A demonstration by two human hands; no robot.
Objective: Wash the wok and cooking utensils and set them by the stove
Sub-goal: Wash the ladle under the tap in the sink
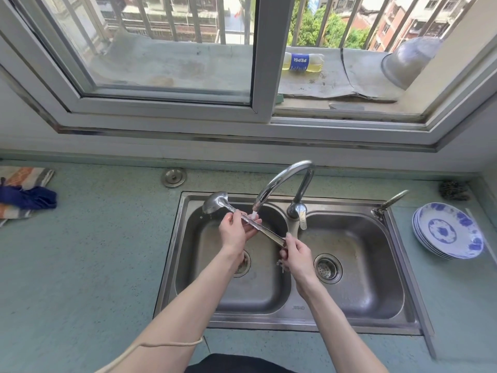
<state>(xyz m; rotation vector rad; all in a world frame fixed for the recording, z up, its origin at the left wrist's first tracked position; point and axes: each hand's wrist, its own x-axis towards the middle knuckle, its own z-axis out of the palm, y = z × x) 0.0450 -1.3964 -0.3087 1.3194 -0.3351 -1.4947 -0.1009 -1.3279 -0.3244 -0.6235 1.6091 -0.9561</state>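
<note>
Washing is the step now, I think, and the ladle (236, 214) is getting its turn. From the head camera, it lies slanted over the left bowl of the sink (269, 323), with its scoop up at the back left rim. The tap (285, 181) sends a thin stream of water onto the middle of the handle.

The left hand (236, 230) curls its fingers round the handle just below the scoop. The right hand (295, 255) pinches the low end of the handle.

Next, I think, the hands must rub and turn the ladle so water gets all round it. No wok or stove shows here.
</note>
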